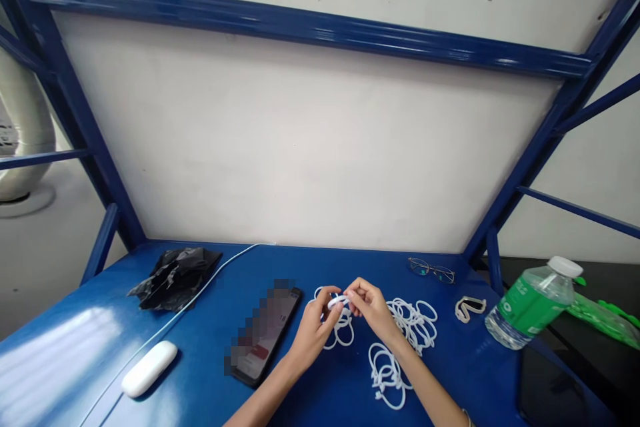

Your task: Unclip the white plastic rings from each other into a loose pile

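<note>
Head view: at the lower centre of the frame, we see a white ring [339, 301] held between both hands, above the blue surface [200, 373]. Our left hand [320, 320] is nearly closed, thumb and fingers pinching one side of it; our right hand [369, 305] is curled, its fingertips pinching the other side. A few loose loops [344, 332] lie just below the fingers, with a tangled pile [413, 321] and a smaller heap [387, 373] to the lower right. We judge that the thin ring could slip if either pinch loosens, since only fingertips bear on it. The loops lie across each other, so a catching finger could drag several along. Our right forearm passes over the heaps and could sweep them apart if lowered.
</note>
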Demonstrator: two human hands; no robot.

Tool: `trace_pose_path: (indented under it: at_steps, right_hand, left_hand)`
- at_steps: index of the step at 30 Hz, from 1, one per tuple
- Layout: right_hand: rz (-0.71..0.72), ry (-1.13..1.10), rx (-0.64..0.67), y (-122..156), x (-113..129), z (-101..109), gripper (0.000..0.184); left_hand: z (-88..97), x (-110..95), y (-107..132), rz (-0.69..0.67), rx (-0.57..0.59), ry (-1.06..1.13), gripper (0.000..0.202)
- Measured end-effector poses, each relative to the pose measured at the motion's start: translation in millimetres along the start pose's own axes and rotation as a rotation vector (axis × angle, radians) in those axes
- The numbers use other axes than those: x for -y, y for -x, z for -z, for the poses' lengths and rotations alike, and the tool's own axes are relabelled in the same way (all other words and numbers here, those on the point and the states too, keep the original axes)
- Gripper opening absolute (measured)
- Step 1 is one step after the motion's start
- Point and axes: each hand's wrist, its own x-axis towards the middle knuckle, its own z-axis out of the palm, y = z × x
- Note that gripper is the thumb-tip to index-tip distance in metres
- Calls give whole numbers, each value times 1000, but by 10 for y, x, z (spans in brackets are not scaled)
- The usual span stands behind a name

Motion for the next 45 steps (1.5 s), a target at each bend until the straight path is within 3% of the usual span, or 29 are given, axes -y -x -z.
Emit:
trace_pose_path:
  at_steps: [4, 7, 13, 18, 24, 35, 39, 45]
  right_hand:
    - [-116, -149, -79, -2, -120, -20, 42]
    - [-123, -181, -78, 13, -144, -43, 42]
    - [-1, -141, -39, 74, -111, -74, 36]
    - [138, 39, -30, 139, -76, -70, 28]
    - [276, 285, -127, 169, -41, -59, 17]
    - [186, 108, -287, 141, -103, -26, 26]
    - [173, 66, -273, 148, -86, -41, 27]
    - [174, 40, -231, 160, -88, -52, 25]
  left_hand:
    - [3, 25, -11, -8, -11, -18, 38]
    - [1, 41, -22, 1, -33, -18, 47]
    - [-1, 55, -31, 85, -103, 31, 59]
    - [15, 38, -38, 141, -126, 31, 65]
    - [24, 29, -28, 142, -113, 39, 67]
    - [4, 106, -14, 16, -66, -14, 68]
    - [4, 155, -19, 7, -90, -98, 68]
    - [52, 118, -13, -31, -35, -131, 62]
